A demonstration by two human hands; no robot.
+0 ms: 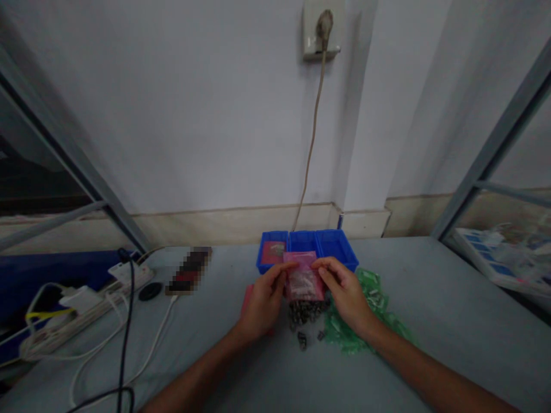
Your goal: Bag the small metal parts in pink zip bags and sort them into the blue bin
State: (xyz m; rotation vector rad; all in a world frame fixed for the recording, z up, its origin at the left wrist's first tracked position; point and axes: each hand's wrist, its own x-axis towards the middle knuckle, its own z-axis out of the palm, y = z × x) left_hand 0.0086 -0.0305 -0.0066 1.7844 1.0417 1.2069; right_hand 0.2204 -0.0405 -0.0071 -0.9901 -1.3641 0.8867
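A pink plastic bag [302, 278] with something pale inside is held up between my two hands. My left hand [266, 298] pinches its left edge near the top, and my right hand [344, 289] pinches the right edge. Under the bag lies a pile of small dark metal parts [303, 314], with a loose metal part [302, 341] in front of it. Several green plastic packets [374, 295] spread beside and beneath my right hand. More pink material [247, 299] shows partly behind my left hand.
Behind my hands stand blue bins [338, 246]; the left compartment holds a pink bag [272, 252]. To the left are a blurred-out phone-like object [189, 271], a black round object [150, 291], a power strip [64, 321] and cables. A white tray [495, 258] sits at far right.
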